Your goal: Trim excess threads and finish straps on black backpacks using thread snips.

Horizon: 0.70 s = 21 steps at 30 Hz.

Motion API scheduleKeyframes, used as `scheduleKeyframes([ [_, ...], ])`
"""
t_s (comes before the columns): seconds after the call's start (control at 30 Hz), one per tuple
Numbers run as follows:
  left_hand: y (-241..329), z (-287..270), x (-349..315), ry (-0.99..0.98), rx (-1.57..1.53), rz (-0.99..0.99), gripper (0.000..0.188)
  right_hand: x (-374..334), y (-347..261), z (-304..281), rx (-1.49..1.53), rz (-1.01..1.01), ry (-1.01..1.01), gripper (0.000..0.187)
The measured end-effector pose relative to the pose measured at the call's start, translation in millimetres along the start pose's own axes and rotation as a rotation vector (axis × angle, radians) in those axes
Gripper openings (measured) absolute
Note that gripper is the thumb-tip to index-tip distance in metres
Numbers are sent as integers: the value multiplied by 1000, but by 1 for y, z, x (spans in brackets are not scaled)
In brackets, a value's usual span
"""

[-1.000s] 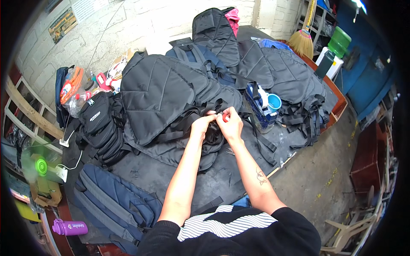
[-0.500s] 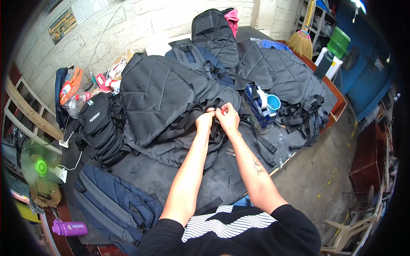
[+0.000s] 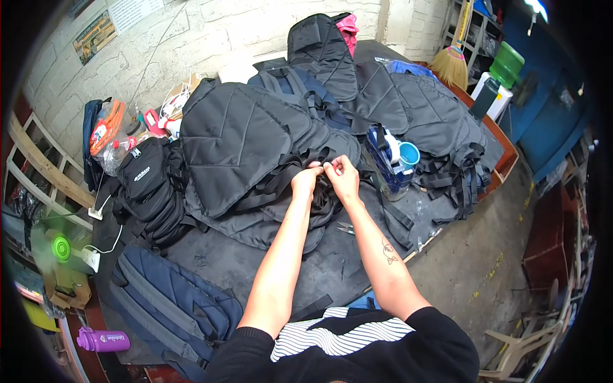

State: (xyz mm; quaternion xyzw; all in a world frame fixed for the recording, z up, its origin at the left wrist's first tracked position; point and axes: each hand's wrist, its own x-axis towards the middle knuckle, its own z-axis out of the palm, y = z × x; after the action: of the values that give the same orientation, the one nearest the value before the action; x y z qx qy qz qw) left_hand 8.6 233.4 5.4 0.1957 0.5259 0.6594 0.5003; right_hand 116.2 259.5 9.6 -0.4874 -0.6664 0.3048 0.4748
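Note:
My left hand [image 3: 304, 180] and my right hand [image 3: 343, 179] meet above a heap of black webbing straps [image 3: 281, 177]. Both are closed in a pinch, fingertips almost touching; what sits between them is too small or hidden to make out. The straps belong to a stack of black padded backpack panels [image 3: 236, 134] with V-shaped stitching, lying just beyond and to the left of my hands. A pair of small metal snips [image 3: 345, 228] lies on the dark table [image 3: 255, 274] beside my right forearm.
At the near left lies a navy backpack [image 3: 172, 300], with a black bag [image 3: 147, 182] beyond it. To the right stand a clear container [image 3: 393, 182] and a turquoise cup [image 3: 408, 155]. More black backpacks [image 3: 434, 115] cover the far right. A purple bottle [image 3: 103, 340] is at lower left.
My right hand's fingers have lifted and spread slightly, while its fingertips stay by my left hand's. The right forearm has shifted a little right, showing more of the snips.

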Motion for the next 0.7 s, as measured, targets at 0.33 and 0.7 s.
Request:
scheduleKeyframes([
  [0.33,22,-12,-23,-126,48,-1,16,2,4,-10,353,50,71,30],
  [0.7,57,-38,-68,-323,-123,-115,16,-1,-46,-61,975,257,-163,16],
])
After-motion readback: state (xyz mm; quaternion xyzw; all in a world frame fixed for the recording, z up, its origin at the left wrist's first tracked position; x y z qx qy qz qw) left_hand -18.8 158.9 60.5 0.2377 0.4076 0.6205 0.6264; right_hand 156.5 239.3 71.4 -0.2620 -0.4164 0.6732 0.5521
